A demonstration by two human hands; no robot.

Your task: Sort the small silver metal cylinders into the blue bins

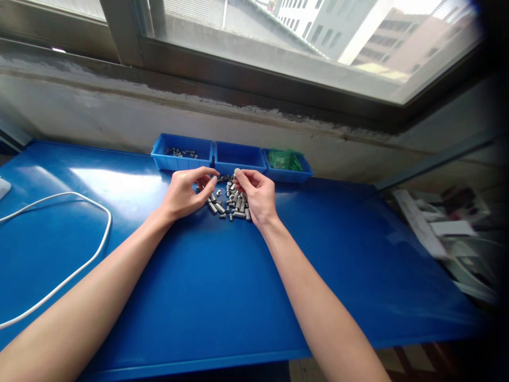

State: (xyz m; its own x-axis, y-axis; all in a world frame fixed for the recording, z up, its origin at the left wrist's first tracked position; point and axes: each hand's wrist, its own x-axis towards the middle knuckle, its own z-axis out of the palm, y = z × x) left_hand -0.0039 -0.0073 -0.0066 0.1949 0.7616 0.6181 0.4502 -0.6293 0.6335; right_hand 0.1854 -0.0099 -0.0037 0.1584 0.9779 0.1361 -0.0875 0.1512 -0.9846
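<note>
My left hand (185, 193) is at the left side of a pile of small metal parts (239, 215) on the blue table. Its thumb and index fingertips come together in a pinch, and anything between them is too small to make out. Over the pile's right side, my right hand (259, 195) pinches with thumb and forefinger; what lies between those tips cannot be made out. The pile holds several hex standoffs (219, 207) and short screws (231, 217). Part of it is hidden behind both hands.
Behind the pile stand a blue bin with screws (181, 153), a middle blue bin (240, 155), and a blue bin with green plastic bags (286, 161). A white cable (104, 239) curves across the table's left. Blurred white objects (453, 228) are beyond the right edge.
</note>
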